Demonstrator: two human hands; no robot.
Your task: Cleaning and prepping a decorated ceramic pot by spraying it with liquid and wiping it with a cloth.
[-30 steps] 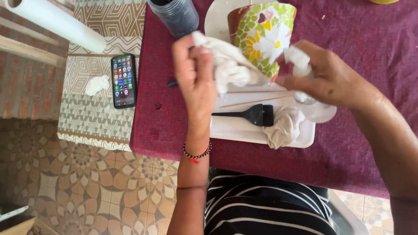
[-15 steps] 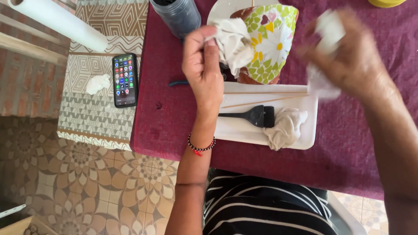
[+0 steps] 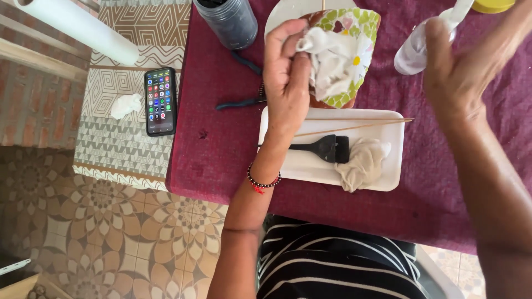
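Left hand (image 3: 285, 83) now pinches the rag (image 3: 332, 66) against the pot (image 3: 346, 55), top centre. Right hand (image 3: 457, 77) has swung to the upper right, gripping a clear bottle (image 3: 413, 52), so wiping goes on one-handed.

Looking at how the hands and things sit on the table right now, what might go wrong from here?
The left hand presses a white cloth on the tilted flower-patterned pot; pushed harder, the pot might roll. The right hand holds a clear bottle above the maroon tablecloth, so liquid could spill on it. The thin stick on the white tray might get knocked off.
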